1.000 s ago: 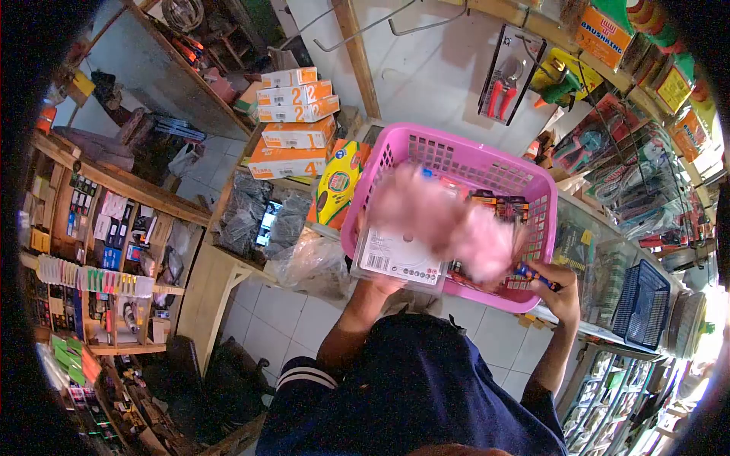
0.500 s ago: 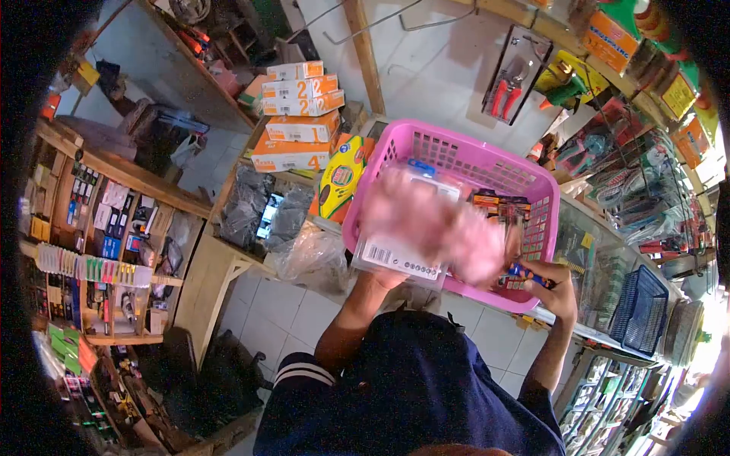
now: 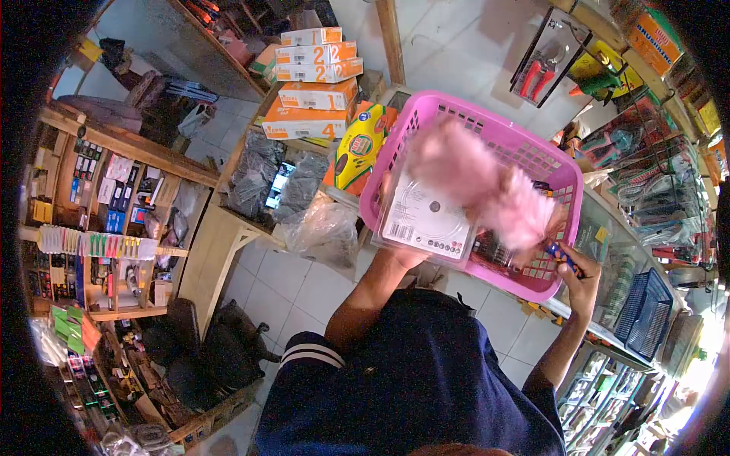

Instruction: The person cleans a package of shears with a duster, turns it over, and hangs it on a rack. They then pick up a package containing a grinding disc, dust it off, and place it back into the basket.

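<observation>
Left hand (image 3: 404, 257) gripping clear disc pack (image 3: 426, 220), right hand (image 3: 582, 270) clasping blue-handled tool (image 3: 561, 257)

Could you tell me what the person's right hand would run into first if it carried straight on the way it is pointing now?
Most likely the pink basket: the right hand, holding a small blue-handled item, points up-left at its near corner. Depth is unclear, but they look almost touching.

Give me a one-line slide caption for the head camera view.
Left hand holds a clear disc pack over a pink basket; right hand grips a blue-handled tool.
</observation>
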A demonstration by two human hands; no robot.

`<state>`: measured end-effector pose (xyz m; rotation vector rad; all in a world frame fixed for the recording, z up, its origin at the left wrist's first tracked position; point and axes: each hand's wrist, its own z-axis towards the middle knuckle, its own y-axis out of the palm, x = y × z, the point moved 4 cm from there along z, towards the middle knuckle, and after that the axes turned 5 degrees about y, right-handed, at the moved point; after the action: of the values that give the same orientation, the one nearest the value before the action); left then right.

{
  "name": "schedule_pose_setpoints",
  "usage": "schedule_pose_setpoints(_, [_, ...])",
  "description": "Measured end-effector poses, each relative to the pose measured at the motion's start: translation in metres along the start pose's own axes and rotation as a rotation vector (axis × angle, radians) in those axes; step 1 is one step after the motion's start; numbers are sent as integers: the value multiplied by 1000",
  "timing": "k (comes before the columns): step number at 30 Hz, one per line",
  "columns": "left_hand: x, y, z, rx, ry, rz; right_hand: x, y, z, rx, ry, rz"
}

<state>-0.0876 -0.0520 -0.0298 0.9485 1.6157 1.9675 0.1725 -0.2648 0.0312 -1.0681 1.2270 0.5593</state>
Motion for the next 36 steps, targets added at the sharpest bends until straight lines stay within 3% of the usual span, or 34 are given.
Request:
schedule_pose_setpoints(4, [0,2,0,-11,-19,-35,4,-4,-3,-198,-56,-79])
schedule_pose_setpoints(7, [0,1,0,-18,-30,-60,3,-4,-8,39,34,-37])
schedule_pose_setpoints(11, [1,1,-1,-27,-38,-101,-4,-2,-13,-169,-76,-41])
schedule_pose_setpoints(14, [2,1,-2,-37,-47,-121,-5,-1,-19,-107,3,31])
schedule_pose_setpoints(17, [3,-2,-4,-46,-50,-127,-6,-2,-19,76,8,-106])
schedule_pose_setpoints(21, [7,-11,-9,-117,-26,-86,-8,-4,-19,-154,-67,-99])
schedule_pose_setpoints(22, [8,-13,-13,-162,-16,-66,-5,-6,-18,-40,-19,-81])
schedule_pose_setpoints(24, [3,48,-4,-294,-100,-240,-7,-3,-20,191,80,-44])
schedule_pose_setpoints(27, [-1,8,-8,-323,-85,-403,-1,-14,-21,3,-62,-167])
schedule_pose_setpoints(28, [-7,-8,-17,158,-164,-687,-1,-14,-23,-30,-52,-117])
schedule_pose_setpoints(31, [2,22,-9,-59,-106,-226,4,-18,-28,198,75,-59])
schedule_pose_setpoints(32, [3,23,-7,-84,-98,-262,1,-17,-28,233,86,-81])
schedule_pose_setpoints(33, [3,24,-6,-109,-91,-298,2,-16,-30,153,34,-83])
schedule_pose_setpoints(35, [1,18,-4,59,-83,-289,10,-21,-35,-11,-75,-88])
schedule_pose_setpoints(36, [1,20,-4,24,-76,-304,15,-25,-37,-55,-84,-131])
